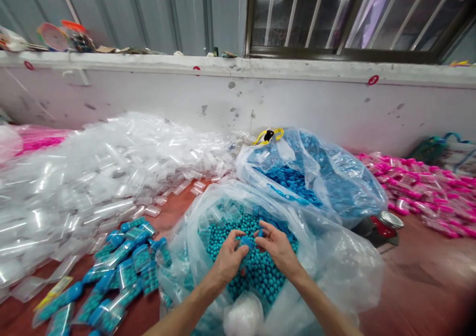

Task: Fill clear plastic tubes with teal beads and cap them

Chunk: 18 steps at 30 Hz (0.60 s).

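Both hands are over an open clear plastic bag of teal beads. My left hand is closed on a small clear container with a blue top, its lower part partly hidden by the fingers. To its right, my right hand pinches a small blue piece between thumb and fingers, apart from the container. Clear empty containers lie on the beads behind the hands. A white rounded object sits at the bag's near side.
Filled teal containers lie at the left, before a large heap of clear containers. Behind the beads stands a bag of blue pieces. Pink containers are piled at the right, near a round metal object.
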Available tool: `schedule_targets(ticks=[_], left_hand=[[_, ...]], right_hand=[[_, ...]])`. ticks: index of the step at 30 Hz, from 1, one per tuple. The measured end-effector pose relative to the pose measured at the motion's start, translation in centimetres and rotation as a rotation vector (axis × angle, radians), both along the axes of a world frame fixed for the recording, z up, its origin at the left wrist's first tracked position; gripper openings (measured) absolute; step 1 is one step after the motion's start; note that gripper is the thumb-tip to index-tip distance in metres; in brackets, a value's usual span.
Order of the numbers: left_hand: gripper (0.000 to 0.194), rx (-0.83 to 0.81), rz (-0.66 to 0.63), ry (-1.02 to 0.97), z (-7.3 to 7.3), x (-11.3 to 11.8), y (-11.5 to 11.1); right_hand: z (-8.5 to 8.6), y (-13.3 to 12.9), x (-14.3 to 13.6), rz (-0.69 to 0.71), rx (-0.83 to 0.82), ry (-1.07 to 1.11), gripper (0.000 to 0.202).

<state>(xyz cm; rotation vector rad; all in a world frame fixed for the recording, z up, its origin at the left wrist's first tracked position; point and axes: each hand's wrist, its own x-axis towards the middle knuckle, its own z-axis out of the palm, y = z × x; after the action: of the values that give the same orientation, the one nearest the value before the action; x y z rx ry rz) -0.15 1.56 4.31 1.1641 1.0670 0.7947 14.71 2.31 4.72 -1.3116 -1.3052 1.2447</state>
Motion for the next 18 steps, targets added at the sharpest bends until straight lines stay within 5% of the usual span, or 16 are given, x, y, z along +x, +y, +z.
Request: schedule_targets(ticks=[3, 7, 9, 15, 18], left_hand=[[0.044, 0.061, 0.088, -0.006, -0.3, 0.4, -0.3], [0.044, 0.11, 0.159, -0.111, 0.0, 0.4, -0.4], [0.039, 0.119, 0.144, -0.162, 0.3, 0.3, -0.4], [0.033, 0.022, 0.17, -0.16, 0.7, 0.8, -0.7], [0.031, -0.01, 0.195, -0.123, 0.5, 1.0, -0.8]], right_hand=[[0.4, -1.1, -0.7, 0.166, 0.126, -0.243, 0.044], [0.4, -2.7, -1.6, 0.303, 0.092, -0.463, 0.088], [0.1, -3.1, -2.1, 0.278, 0.139, -0.562, 0.094], [-0.9, -3.4, -3.4, 0.078, 0.429, -0.753, 0.07], [-1.4, -3.6, -3.8, 0.022, 0.438, -0.725, 0.069]])
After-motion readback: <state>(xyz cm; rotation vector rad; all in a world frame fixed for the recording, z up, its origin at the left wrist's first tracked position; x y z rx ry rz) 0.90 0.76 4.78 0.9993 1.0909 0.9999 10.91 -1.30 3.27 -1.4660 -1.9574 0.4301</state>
